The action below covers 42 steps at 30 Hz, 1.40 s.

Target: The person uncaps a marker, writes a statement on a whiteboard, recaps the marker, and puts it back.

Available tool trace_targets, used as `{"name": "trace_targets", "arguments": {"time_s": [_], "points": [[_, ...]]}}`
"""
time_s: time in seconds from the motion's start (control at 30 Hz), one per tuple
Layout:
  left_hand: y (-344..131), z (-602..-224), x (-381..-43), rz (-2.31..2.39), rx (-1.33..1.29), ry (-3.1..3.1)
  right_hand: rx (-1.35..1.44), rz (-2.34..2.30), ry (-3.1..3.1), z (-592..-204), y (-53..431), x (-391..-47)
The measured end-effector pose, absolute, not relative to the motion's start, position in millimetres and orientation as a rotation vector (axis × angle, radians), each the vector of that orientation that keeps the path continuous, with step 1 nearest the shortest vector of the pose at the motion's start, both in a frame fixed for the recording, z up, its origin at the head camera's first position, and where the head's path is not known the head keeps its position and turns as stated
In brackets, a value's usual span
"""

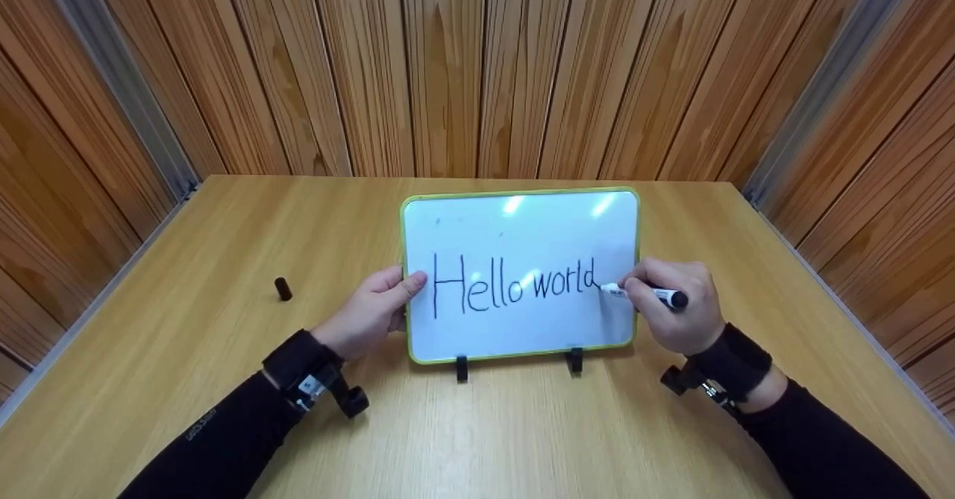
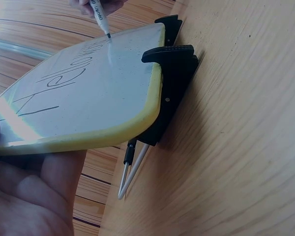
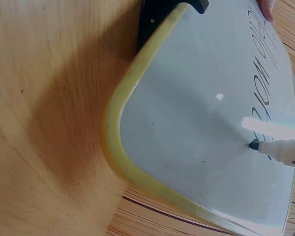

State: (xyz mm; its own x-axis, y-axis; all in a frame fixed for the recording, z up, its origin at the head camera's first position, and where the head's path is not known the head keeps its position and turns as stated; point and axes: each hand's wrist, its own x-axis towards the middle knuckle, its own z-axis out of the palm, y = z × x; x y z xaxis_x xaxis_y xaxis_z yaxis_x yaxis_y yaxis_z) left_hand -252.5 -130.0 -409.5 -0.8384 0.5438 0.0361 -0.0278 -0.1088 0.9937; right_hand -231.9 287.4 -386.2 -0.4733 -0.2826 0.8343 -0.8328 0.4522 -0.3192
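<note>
A small whiteboard (image 1: 515,335) with a yellow-green frame stands tilted back, "Hello world" written on it in dark strokes. My left hand (image 1: 375,303) grips its left edge, thumb on the front face and fingers behind. In my right hand (image 1: 683,306) a white marker (image 1: 616,290) is pinched between thumb and fingers. Its dark tip (image 3: 254,144) is at the board's surface, just by the final "d". The left wrist view shows the marker (image 2: 99,17) at the far end of the lettering.
A black stand (image 2: 169,93) with two front hooks (image 1: 462,368) holds the board's lower edge, thin rods behind it. To the left, a dark marker cap (image 1: 283,289) sits on the wooden table (image 1: 224,260). Wood-panelled walls (image 1: 448,74) enclose the table's back and sides.
</note>
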Motion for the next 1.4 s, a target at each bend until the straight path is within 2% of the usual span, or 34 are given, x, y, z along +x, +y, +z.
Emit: {"name": "trace_targets", "arguments": {"time_s": [0.67, 1.4], "points": [[-129.7, -411.0, -253.5, 2.007, 0.539, 1.810, 0.800, 1.003, -1.844, -382.2, 290.2, -236.6], [-130.2, -409.5, -251.7, 2.003, 0.534, 1.806, 0.805, 0.979, -1.901, -381.7, 291.1, -236.2]]}}
